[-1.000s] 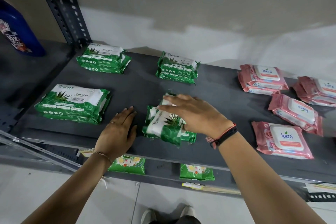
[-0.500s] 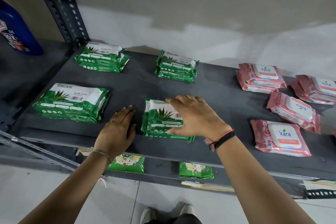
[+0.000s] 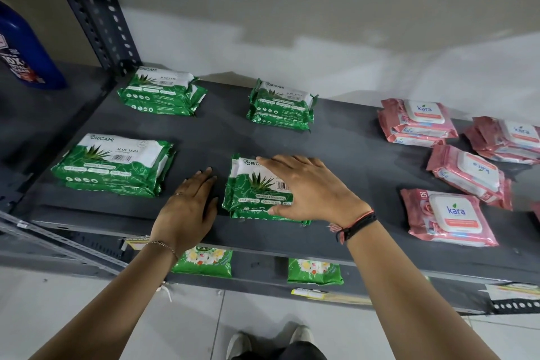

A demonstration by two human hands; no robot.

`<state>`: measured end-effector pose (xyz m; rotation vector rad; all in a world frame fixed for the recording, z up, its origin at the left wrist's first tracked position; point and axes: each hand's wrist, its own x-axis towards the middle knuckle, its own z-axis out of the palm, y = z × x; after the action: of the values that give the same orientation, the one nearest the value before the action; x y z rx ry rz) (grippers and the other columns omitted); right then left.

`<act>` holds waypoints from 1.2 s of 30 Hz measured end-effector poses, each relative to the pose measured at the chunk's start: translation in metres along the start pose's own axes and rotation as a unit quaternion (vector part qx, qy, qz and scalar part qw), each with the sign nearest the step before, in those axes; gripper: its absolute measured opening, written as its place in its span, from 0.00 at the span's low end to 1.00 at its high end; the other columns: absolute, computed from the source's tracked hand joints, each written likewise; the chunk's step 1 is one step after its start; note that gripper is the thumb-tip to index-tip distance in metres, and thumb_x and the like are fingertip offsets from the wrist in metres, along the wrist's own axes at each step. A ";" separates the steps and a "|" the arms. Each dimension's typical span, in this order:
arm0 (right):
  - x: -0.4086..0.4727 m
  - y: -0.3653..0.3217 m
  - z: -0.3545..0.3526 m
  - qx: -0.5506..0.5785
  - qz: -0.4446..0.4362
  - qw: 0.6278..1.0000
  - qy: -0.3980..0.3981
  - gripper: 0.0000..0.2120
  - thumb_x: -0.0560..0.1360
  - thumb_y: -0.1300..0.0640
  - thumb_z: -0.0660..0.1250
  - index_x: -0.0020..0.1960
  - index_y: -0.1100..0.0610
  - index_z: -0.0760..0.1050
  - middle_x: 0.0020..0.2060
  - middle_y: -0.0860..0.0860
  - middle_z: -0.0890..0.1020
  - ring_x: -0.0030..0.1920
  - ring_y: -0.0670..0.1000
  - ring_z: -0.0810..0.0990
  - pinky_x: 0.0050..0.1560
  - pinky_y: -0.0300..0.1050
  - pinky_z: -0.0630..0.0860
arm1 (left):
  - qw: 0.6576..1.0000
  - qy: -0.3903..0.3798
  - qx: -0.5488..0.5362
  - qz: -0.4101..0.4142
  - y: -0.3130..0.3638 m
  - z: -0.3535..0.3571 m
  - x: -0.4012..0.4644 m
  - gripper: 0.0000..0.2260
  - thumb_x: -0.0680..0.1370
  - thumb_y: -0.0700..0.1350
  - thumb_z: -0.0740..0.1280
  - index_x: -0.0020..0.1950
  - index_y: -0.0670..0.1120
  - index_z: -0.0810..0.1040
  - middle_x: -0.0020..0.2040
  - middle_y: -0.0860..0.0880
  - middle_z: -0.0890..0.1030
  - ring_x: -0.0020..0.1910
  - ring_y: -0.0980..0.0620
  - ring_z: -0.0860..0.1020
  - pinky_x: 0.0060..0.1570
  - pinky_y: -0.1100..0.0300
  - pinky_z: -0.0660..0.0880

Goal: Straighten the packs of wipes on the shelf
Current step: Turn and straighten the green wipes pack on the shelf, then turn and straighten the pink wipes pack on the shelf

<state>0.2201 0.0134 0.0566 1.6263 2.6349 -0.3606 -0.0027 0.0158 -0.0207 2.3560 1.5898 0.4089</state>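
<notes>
A small stack of green aloe wipe packs lies flat near the front of the dark shelf. My right hand rests flat on top of it, fingers spread, covering its right half. My left hand lies flat on the shelf just left of the stack, beside it and holding nothing. Three more green stacks lie at front left, back left and back middle. Pink wipe packs lie on the right: one at the front, a crooked one behind it.
More pink stacks sit at the back right and far right. A blue bottle stands on the neighbouring shelf, beyond a perforated upright post. Green floral packs lie on the shelf below. The wall is close behind.
The green pack was tilted up in my right hand a second ago; it now lies flat on its stack with my hand pressing on top. My left hand has barely moved.
</notes>
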 end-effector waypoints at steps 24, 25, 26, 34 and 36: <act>-0.141 0.152 -0.034 0.042 0.165 0.963 0.210 0.15 0.75 0.53 0.61 0.61 0.55 0.70 0.60 0.53 0.77 0.59 0.57 0.74 0.55 0.51 0.74 | 0.976 0.160 -0.008 0.148 0.219 -0.025 0.074 0.19 0.70 0.36 0.70 0.58 0.34 0.72 0.56 0.33 0.78 0.55 0.34 0.76 0.48 0.40 0.75; -0.152 0.169 -0.033 0.038 0.178 0.961 0.207 0.14 0.75 0.55 0.61 0.60 0.55 0.71 0.60 0.53 0.77 0.59 0.56 0.75 0.55 0.51 0.73 | 0.978 0.143 -0.003 0.151 0.237 -0.008 0.075 0.20 0.69 0.35 0.71 0.58 0.33 0.72 0.55 0.32 0.78 0.55 0.33 0.76 0.49 0.39 0.74; -0.162 0.185 -0.032 0.034 0.192 0.960 0.201 0.14 0.75 0.56 0.61 0.60 0.55 0.72 0.60 0.52 0.78 0.59 0.56 0.75 0.56 0.51 0.73 | 0.981 0.122 0.003 0.150 0.250 0.010 0.075 0.20 0.68 0.34 0.71 0.59 0.33 0.72 0.56 0.32 0.77 0.56 0.33 0.75 0.51 0.37 0.72; -0.196 0.295 -0.012 0.037 0.271 0.959 0.077 0.32 0.71 0.51 0.66 0.70 0.52 0.56 0.72 0.56 0.60 0.71 0.59 0.59 0.70 0.60 0.58 | 0.998 -0.013 0.016 0.053 0.256 0.107 0.057 0.19 0.75 0.46 0.61 0.60 0.33 0.71 0.61 0.33 0.74 0.60 0.34 0.71 0.60 0.40 0.65; -0.193 0.305 -0.007 0.057 0.276 0.958 0.046 0.35 0.70 0.48 0.68 0.71 0.50 0.53 0.73 0.56 0.57 0.72 0.60 0.56 0.71 0.62 0.53 | 0.999 -0.023 0.012 0.036 0.256 0.111 0.056 0.23 0.74 0.49 0.53 0.58 0.33 0.73 0.60 0.33 0.75 0.58 0.34 0.73 0.57 0.38 0.67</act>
<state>0.5781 -0.0237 0.0347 2.3603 2.1064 -0.4213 0.2780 -0.0319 -0.0227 2.4283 1.5010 0.3505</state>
